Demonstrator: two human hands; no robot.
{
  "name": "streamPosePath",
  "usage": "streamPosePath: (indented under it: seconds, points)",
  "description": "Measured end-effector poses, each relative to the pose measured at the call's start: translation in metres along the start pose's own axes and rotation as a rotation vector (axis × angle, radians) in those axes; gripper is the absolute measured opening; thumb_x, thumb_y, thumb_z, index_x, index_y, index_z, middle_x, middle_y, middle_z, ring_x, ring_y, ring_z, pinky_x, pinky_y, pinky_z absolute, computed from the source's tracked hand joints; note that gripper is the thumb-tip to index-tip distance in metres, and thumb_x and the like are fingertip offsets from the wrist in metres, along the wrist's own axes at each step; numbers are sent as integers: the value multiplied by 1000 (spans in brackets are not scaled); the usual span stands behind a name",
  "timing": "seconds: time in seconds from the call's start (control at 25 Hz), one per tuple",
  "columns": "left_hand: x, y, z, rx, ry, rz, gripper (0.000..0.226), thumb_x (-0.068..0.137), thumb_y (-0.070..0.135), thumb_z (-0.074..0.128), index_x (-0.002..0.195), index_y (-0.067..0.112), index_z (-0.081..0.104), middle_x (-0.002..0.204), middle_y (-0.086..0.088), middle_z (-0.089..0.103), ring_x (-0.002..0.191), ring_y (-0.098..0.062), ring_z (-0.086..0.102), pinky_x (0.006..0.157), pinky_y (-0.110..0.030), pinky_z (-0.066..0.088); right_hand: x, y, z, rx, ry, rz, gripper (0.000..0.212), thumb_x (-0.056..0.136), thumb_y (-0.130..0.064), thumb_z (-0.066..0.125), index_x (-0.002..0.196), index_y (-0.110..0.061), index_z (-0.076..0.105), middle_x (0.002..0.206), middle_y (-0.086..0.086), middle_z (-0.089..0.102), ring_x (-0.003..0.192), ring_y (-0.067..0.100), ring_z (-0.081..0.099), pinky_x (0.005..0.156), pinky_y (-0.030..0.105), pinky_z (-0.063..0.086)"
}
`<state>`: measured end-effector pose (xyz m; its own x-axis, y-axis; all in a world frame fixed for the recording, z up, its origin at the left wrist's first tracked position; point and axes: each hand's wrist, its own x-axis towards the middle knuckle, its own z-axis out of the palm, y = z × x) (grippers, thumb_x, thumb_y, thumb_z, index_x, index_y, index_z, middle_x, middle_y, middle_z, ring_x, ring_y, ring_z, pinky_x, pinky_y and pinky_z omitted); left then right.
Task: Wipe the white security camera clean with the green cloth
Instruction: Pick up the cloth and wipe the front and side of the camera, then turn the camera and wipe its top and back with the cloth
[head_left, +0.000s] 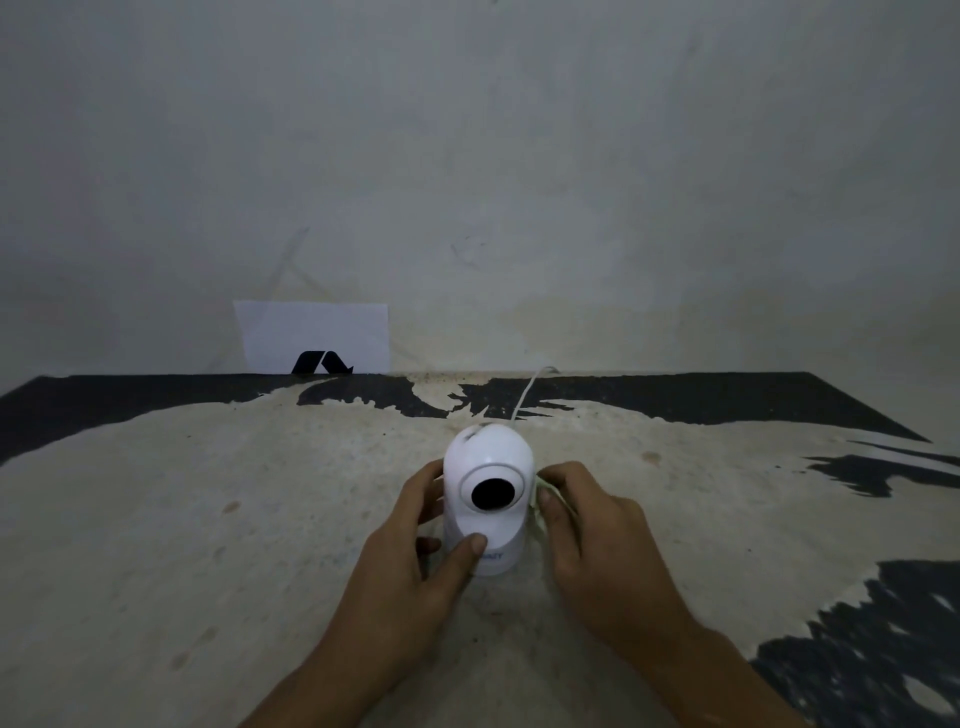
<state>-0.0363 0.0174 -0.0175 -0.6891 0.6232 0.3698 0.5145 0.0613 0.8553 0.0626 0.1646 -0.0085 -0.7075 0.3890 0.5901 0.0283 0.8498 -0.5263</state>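
Observation:
The white security camera (488, 467) stands upright on the worn surface, its round black lens facing me. My left hand (410, 561) wraps its left side, thumb pressed on the front of the base. My right hand (592, 540) is at the camera's right side, fingers closed on a thin pale green cloth (545, 493) that shows only as a sliver between the fingers and the camera body. Most of the cloth is hidden by the hand.
A white cable (527, 392) runs from the camera's back toward the wall. A white card with a black logo (314, 338) leans against the wall at the back left. The table top (208, 493) is pale with black patches along its edges.

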Motion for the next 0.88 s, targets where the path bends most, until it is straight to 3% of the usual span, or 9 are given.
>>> streamPosePath:
  seconds: [0.12,0.24,0.36,0.48,0.6,0.72,0.88]
  points:
    - [0,-1,1,19,-6,6,61,78,47,62,123,58,24,113,44,40,103,8,51,71,-10,46,2,1,-6,-24,34,-23,12,93,-29,47,98,-27,57,80,-7,68,66,9,61,60,38,52]
    - [-1,-1,3,88,-2,13,62,77,52,60,125,57,22,117,41,39,106,7,50,77,-9,43,4,-10,-14,35,200,-70,13,91,-25,51,99,-22,61,81,-12,66,72,2,61,62,20,50]
    - [-5,-2,3,163,128,-1,66,77,54,60,133,41,26,128,22,39,115,-1,43,92,-22,39,2,-22,-18,176,268,-89,12,88,-17,61,100,-21,60,85,-15,64,81,-2,61,66,8,47]
    - [-9,8,-1,193,334,161,38,84,50,52,117,37,39,112,23,45,103,-1,47,80,-19,40,-1,-28,-16,262,281,-120,16,84,-15,68,97,-19,62,90,-13,67,83,-2,63,69,10,49]
    - [-13,20,-7,61,373,266,18,84,43,47,99,34,50,91,14,57,84,-11,58,65,-21,48,-4,-31,-8,260,243,-178,19,84,-19,66,102,-13,66,98,-5,70,92,2,64,76,16,52]
    - [-17,28,-8,-47,321,291,14,83,40,52,95,34,56,88,9,63,79,-15,65,66,-24,55,-6,-33,1,188,238,-255,21,84,-16,62,105,-12,65,106,-3,65,102,1,59,85,14,48]
    - [-18,33,-6,-124,303,309,19,82,33,57,101,34,59,99,17,67,89,-6,67,72,-13,52,-7,-39,7,176,248,-307,22,84,-14,61,104,-7,68,102,4,65,100,3,57,85,18,50]
